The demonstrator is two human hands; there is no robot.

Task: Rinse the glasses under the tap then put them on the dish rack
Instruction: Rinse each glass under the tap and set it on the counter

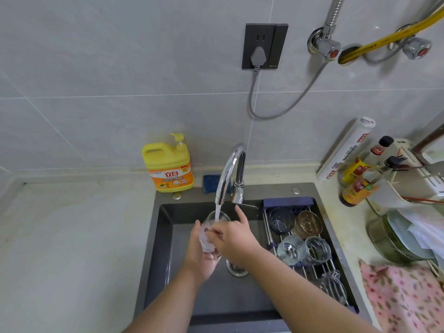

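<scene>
A clear glass [215,224] is being held mouth up beneath the curved chrome tap [228,171], water streaming into it. Four other glasses [292,249] and an amber glass [308,224] are resting on the dish rack [288,202] spanning the sink's [165,227] right side.

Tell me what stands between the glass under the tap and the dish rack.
Nothing fixed. Open sink lies between the glass, gripped by the left hand, and the dish rack to its right. Only the person's own right hand, at the glass, is on that side. The rack already holds several glasses.
</scene>
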